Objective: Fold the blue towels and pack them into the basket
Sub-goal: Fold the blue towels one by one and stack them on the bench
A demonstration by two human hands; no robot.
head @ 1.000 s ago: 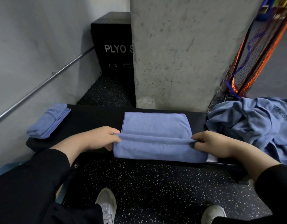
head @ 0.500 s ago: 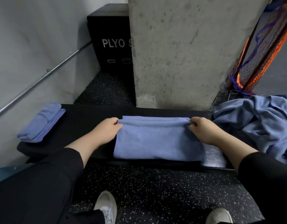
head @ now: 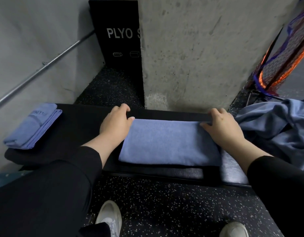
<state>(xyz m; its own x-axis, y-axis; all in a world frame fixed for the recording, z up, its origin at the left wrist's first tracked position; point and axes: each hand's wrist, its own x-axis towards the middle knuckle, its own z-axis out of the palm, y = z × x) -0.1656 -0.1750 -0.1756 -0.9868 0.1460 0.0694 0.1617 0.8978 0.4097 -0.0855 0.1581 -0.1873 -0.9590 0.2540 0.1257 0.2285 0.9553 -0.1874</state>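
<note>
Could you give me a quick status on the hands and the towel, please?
Left hand and right hand at the folded towel's far corners, grip unclear. Unfolded pile waits right. Nothing blocking.

A black padded bench (head: 82, 120) runs across the middle of the view, from the left wall to the right. Just behind it stands a wide concrete pillar (head: 199, 48), rough and stained near its base. To the left of the pillar, farther back, sits a black box (head: 117, 36) lettered "PLYO" in white. A metal rail (head: 45, 67) slants along the grey wall (head: 28, 31) on the left. At the far right hangs orange and blue netting (head: 281, 65). The dark speckled floor (head: 165, 202) fills the near part, with two pale shoes (head: 109, 218) on it.
</note>
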